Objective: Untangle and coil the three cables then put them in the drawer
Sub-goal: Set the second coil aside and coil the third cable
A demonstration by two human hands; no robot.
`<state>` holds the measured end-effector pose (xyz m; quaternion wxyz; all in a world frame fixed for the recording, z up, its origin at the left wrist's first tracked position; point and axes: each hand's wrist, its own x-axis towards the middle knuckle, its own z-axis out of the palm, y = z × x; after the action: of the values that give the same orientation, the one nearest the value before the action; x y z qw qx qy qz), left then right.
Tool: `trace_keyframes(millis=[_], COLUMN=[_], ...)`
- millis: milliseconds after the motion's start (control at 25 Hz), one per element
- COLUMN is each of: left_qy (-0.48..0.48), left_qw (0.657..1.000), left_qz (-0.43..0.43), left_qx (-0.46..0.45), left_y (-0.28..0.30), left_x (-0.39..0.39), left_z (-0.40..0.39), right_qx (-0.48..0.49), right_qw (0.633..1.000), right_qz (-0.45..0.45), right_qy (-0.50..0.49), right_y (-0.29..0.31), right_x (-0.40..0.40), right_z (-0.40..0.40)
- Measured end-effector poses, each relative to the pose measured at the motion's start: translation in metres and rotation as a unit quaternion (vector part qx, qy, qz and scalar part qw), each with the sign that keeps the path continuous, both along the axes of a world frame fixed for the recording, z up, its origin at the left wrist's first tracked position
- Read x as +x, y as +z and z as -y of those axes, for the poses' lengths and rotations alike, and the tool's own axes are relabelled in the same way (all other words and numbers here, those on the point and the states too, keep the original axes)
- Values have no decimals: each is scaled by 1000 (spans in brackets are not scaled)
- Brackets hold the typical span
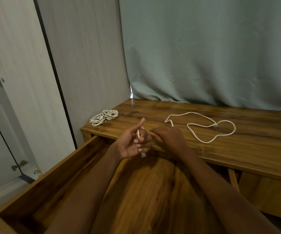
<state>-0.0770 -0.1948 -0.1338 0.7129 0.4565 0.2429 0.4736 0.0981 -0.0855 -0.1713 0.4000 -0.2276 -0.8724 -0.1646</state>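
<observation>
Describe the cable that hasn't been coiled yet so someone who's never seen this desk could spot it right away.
Start at the wooden desk top in front of the grey-green curtain. The loose cable sprawls in open loops across the desk's middle, one end running to the hands. Unlike the two coiled cables bundled tightly at the far left corner, it lies spread out as a single strand.

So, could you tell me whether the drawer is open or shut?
Open: the drawer is pulled out beneath the desk, its bare interior showing.
</observation>
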Motion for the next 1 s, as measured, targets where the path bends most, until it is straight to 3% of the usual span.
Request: trace_keyframes(millis=[80, 160, 280, 440, 480, 560, 640, 720, 760, 840, 920, 1000], left_qy=[54, 169, 332, 468, 498, 554, 586, 548, 507, 402, 286, 178], left_qw=[995, 971, 910, 835, 827, 823, 796, 739, 726, 732, 759, 833], left_qz=[80, 151, 227, 275, 249, 109, -137, -381, -456, -548, -585, -524], left_qx=[40, 82, 98, 87, 80, 63, 67, 91, 86, 50, 12, -25], left_y=[4, 7, 8, 10, 9, 5, -1, -6, -6, -6, -5, -3], left_x=[4, 1, -8, -20, -24, -34, -36, -30, -25, -18, -14, -14], left_z=[-2, -4, -4, -6, -7, -9, -11, -13, -13, -12, -10, -6], right_qx=[-67, -85, -65, -21, -10, -12, -18, -21, -24, -25, -3, 12], right_qw=[997, 995, 995, 993, 993, 991, 992, 993, 993, 995, 997, 999], right_qz=[26, 41, 67, 103, 105, 104, 97, 95, 93, 71, 32, -1], right_qy=[34, 37, 33, 51, 59, 78, 79, 71, 65, 59, 66, 53], right_y=[-4, -7, -13, -14, -13, -10, -4, -2, -1, -2, -4, -4], right_x=[-7, -16, -25, -29, -28, -25, -19, -11, -7, -2, 2, 8], right_z=[8, 11, 13, 18, 18, 16, 15, 10, 7, 0, -7, -12])
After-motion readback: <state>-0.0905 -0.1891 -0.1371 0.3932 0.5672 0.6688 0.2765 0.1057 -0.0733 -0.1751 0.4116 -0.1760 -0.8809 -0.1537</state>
